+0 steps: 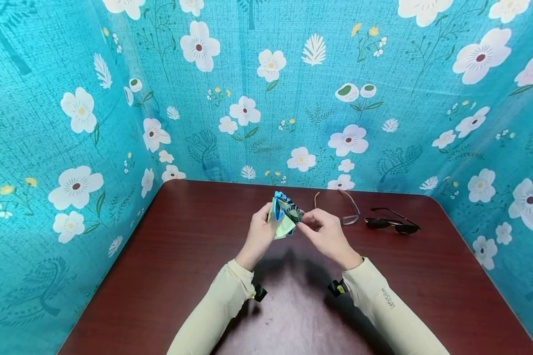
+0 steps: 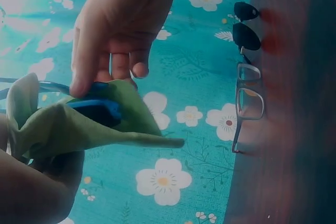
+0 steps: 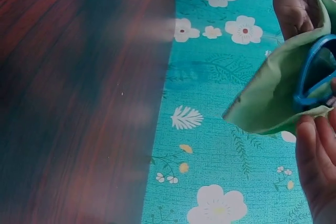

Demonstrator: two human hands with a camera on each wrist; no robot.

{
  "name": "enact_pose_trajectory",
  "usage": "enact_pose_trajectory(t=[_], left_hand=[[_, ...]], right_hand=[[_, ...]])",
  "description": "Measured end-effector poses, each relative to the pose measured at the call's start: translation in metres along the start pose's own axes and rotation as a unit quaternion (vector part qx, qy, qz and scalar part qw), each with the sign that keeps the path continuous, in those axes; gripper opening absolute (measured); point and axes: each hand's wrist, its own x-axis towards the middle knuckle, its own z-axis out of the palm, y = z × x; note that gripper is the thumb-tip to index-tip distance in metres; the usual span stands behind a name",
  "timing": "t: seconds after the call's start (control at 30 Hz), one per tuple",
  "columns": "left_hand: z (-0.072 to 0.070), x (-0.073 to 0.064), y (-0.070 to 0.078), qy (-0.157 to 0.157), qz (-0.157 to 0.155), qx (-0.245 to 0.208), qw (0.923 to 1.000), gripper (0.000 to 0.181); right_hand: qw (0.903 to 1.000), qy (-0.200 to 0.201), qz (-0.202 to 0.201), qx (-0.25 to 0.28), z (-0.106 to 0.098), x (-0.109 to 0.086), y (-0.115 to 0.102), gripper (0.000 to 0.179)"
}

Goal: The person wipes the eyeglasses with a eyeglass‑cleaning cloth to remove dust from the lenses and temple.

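Note:
Blue-framed glasses (image 1: 277,209) with a dark-patterned part are held up above the table, partly wrapped in a light green cloth (image 1: 284,228). My left hand (image 1: 259,231) holds the cloth and glasses from the left. From the right, my right hand (image 1: 326,234) pinches them between thumb and fingers. The left wrist view shows the cloth (image 2: 100,135) folded about a blue lens rim (image 2: 105,109), with the right thumb against it. In the right wrist view, a blue rim (image 3: 305,74) lies inside the spread cloth (image 3: 270,98); the rest is cut off.
Clear eyeglasses (image 1: 350,219) with open temples lie behind my right hand on the dark red table (image 1: 182,236). Black sunglasses (image 1: 393,225) lie farther right. A turquoise floral curtain (image 1: 271,123) encloses the table's back and sides.

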Motion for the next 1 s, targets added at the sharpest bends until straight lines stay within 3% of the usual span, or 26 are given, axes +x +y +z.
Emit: enact_pose_trajectory(t=[0.23,0.43,0.7,1.0], left_hand=[[0.001,0.0,-0.003,0.03,0.002,-0.038,0.9988,0.02],[0.0,-0.001,-0.002,0.039,0.008,-0.058,0.9975,0.022],[0.0,0.001,-0.004,0.05,-0.023,-0.088,0.9946,0.019],[0.0,0.001,-0.006,0.045,-0.061,-0.166,0.9833,0.017]], right_hand=[[0.9989,-0.011,0.0,0.047,0.001,0.0,0.001,0.01],[0.9988,-0.017,-0.009,0.045,-0.01,0.005,-0.031,0.017],[0.9979,-0.04,-0.029,0.041,-0.014,0.006,-0.036,0.021],[0.9977,-0.012,-0.06,0.029,-0.016,0.006,-0.039,0.017]])
